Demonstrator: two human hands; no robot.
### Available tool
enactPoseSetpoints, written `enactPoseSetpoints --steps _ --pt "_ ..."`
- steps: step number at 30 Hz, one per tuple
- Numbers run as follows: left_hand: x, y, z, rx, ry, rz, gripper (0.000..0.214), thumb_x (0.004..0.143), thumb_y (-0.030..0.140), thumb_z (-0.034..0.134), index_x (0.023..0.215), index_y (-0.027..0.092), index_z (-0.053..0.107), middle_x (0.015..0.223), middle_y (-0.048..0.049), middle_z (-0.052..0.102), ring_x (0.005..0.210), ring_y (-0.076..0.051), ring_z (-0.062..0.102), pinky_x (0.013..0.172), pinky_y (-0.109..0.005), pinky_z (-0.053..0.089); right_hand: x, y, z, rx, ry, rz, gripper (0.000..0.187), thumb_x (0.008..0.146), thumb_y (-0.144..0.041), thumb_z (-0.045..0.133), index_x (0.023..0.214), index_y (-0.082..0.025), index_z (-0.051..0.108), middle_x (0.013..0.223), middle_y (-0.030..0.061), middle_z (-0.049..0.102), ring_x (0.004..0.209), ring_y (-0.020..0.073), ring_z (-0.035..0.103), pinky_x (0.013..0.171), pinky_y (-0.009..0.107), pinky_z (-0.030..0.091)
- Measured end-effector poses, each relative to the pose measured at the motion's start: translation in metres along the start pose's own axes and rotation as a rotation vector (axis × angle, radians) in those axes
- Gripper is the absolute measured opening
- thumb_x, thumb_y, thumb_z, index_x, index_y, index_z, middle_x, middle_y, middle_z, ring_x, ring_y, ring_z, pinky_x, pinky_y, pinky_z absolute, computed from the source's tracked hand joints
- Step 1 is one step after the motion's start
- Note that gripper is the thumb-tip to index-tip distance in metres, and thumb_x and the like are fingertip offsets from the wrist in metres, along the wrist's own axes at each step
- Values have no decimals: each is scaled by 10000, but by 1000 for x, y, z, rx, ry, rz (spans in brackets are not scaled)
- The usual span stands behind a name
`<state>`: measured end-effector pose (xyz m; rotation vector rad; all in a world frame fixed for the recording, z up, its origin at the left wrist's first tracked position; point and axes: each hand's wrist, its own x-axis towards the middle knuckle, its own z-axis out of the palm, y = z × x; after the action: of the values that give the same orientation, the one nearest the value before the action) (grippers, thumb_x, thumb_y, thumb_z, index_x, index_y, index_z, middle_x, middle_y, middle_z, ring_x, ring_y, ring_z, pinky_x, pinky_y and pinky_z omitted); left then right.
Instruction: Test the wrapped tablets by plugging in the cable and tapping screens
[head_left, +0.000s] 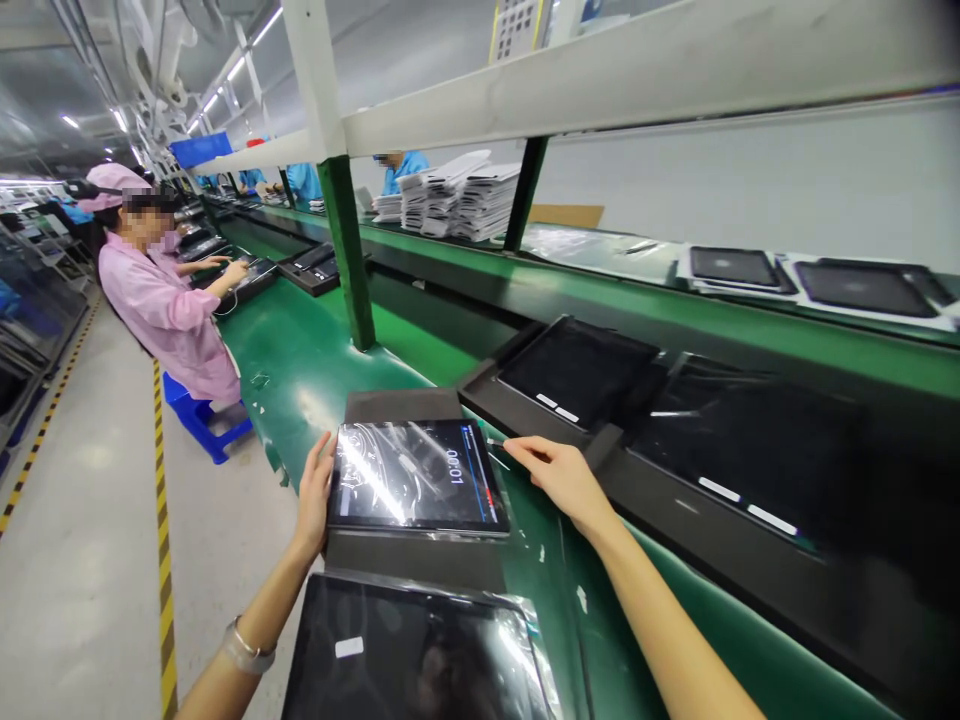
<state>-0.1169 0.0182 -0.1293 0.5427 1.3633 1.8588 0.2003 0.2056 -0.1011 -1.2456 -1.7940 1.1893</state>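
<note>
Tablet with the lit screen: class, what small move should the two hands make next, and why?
Probably bring the right hand onto the right edge of the tablet. The left hand lies against its left edge, while the right fingertips only reach its top right corner, so the film-covered tablet looks steadied on one side only.

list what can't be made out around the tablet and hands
Head view:
tablet screen: mostly lost in film glare.
left hand: fingers hidden behind tablet edge, grip unclear.
right hand: fingertip contact with tablet too small to tell.
near tablet: cut by bottom edge.
</note>
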Motion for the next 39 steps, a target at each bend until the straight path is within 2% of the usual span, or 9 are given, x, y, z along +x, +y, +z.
enactPoseSetpoints --steps 6,11,18,21,25,29,32,36,39 --pt "-2 -1 -4 53 -28 -1 552 934 368 693 1467 348 550 1558 -25 528 1455 -264 481 1230 -371 353 -4 -1 -1 7 -48 11 514 787 -638 658 925 -172 821 952 92 745 663 188 528 611 328 421" --pt "-1 -4 -6 33 -16 -14 548 937 371 688 1467 357 549 1545 -24 543 1462 -263 473 1237 -381 348 -3 0 0 28 -65 28 524 803 -634 655 966 -164 820 988 102 743 685 187 541 612 316 452" --pt "-1 -1 -5 58 -23 -13 559 949 376 673 1485 368 517 1552 -9 535 1476 -255 455 1238 -380 345 0 1 4 19 -139 30 574 846 -666 592 1059 -176 799 1039 103 734 814 235 613 663 323 496" --pt "-3 3 -1 61 -31 -18 556 965 385 656 1498 367 499 1555 -4 532 1488 -247 437 1239 -372 343 5 -4 5 -28 -145 -18 558 853 -667 552 998 -182 785 1051 114 730 817 253 610 680 345 476" --pt "-3 6 3 14 -39 -35 565 969 393 657 1508 334 496 1550 -28 538 1480 -260 449 1235 -369 354 14 -14 -2 -82 -211 -62 494 829 -660 567 829 -210 771 905 89 730 810 272 605 735 371 459" --pt "-3 4 1 46 -52 -11 514 978 388 636 1479 303 557 1573 -20 510 1504 -260 412 1256 -357 320 20 -17 -8 -95 -262 -45 518 799 -695 605 824 -208 780 867 78 720 689 231 567 632 343 428" --pt "-2 1 -2 136 -60 65 473 978 382 625 1438 270 620 1580 -11 501 1529 -254 365 1279 -331 267 17 -10 -1 -88 -207 -1 599 790 -749 598 861 -182 778 804 85 701 581 193 495 580 341 391" --pt "-1 0 -3 219 -63 125 499 979 410 607 1453 252 612 1581 -21 500 1527 -258 367 1291 -355 242 10 -2 13 -56 -72 26 704 823 -789 524 1001 -151 761 896 110 718 582 187 492 602 351 405" --pt "0 0 -3 235 -72 129 543 975 444 598 1476 235 586 1589 -45 486 1517 -277 385 1287 -396 265 10 -6 14 -66 -71 26 686 822 -772 560 1007 -143 763 707 73 654 563 190 471 595 346 383"
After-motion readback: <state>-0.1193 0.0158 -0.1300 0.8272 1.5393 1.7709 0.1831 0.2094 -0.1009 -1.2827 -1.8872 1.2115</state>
